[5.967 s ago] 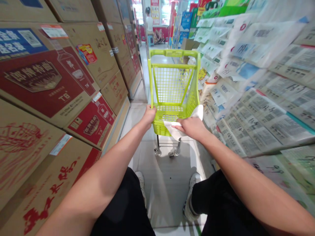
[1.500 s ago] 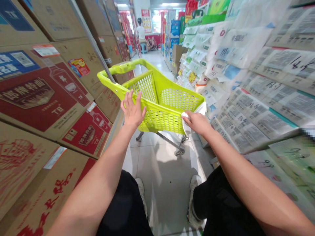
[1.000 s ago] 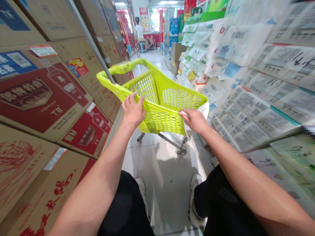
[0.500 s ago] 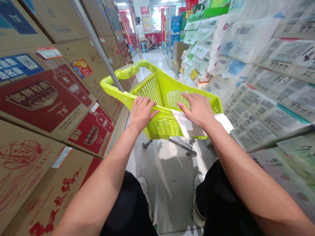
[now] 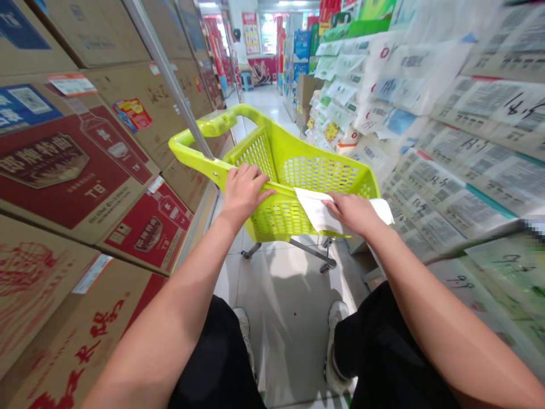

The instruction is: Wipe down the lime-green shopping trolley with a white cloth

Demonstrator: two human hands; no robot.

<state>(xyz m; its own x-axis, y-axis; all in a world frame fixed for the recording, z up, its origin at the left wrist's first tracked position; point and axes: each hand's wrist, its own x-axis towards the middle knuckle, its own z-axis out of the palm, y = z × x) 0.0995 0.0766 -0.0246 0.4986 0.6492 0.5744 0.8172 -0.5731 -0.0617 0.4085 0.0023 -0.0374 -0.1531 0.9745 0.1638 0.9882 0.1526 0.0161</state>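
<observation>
A lime-green plastic shopping cart (image 5: pixel 292 141) stands sideways in front of me, its handle loop at the left and its perforated basket at the right. My left hand (image 5: pixel 243 190) is closed over the near rim, close to the handle end. Over the same rim, farther right, hangs a white cloth (image 5: pixel 314 209). My right hand (image 5: pixel 354 212) is closed on the cloth and the rim under it; part of the cloth is hidden beneath the hand and wrist. No goods show in the visible part of the basket.
Stacked cartons (image 5: pixel 51 165) line the left side, with a slanting metal pole (image 5: pixel 164 62) beside the cart handle. Packs of tissue (image 5: pixel 464 165) are piled on the right. Farther along the aisle floor (image 5: pixel 272 99) stands a blue stool (image 5: pixel 246 80).
My right hand has come down from open fingers above the rim and closed on the cloth. My left hand keeps its hold. The view has shifted slightly.
</observation>
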